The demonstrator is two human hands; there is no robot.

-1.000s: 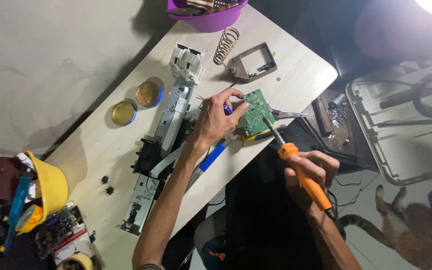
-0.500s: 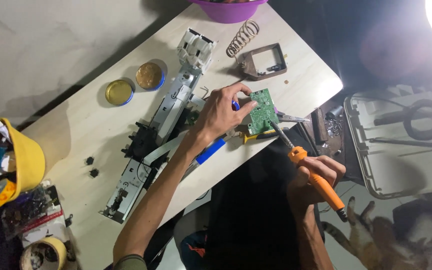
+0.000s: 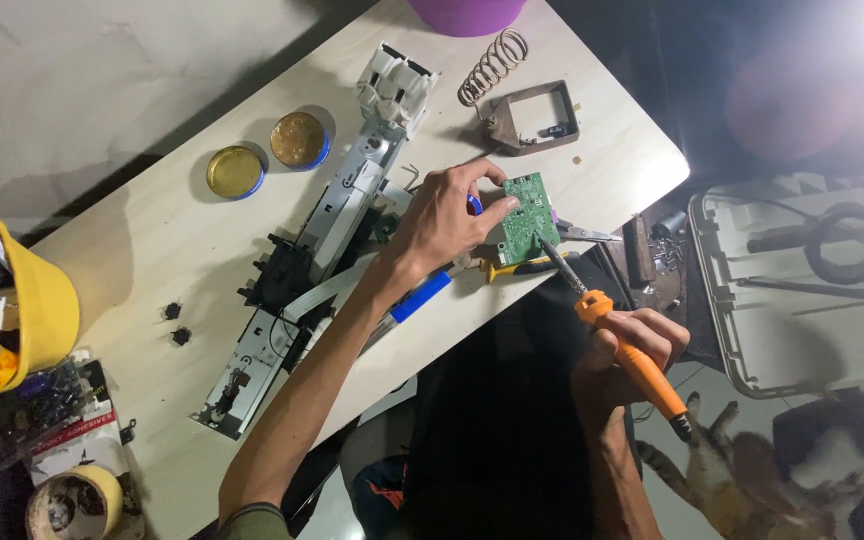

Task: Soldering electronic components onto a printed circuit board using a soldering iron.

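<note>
My left hand (image 3: 444,220) rests on the pale table, its fingers pinching the left edge of a small green circuit board (image 3: 526,217). My right hand (image 3: 624,358) grips the orange handle of a soldering iron (image 3: 612,330), below the table's edge. The iron's thin metal tip touches the lower right part of the board. A blue-handled tool (image 3: 420,297) lies under my left wrist. Beside the board are small pliers (image 3: 584,235) and a yellow-handled tool (image 3: 517,267).
A long grey and white printer mechanism (image 3: 332,215) lies diagonally on the table (image 3: 152,250). Two round tins (image 3: 235,171) (image 3: 299,139), a metal spring (image 3: 493,66), a brown frame (image 3: 530,118) and a purple bowl (image 3: 467,14) sit further back. A yellow container (image 3: 42,300) stands left. A cat (image 3: 752,475) lies on the floor.
The view has drifted so everything sits lower and further left in frame. My right hand has brought the iron's tip onto the board. My left hand keeps holding the board.
</note>
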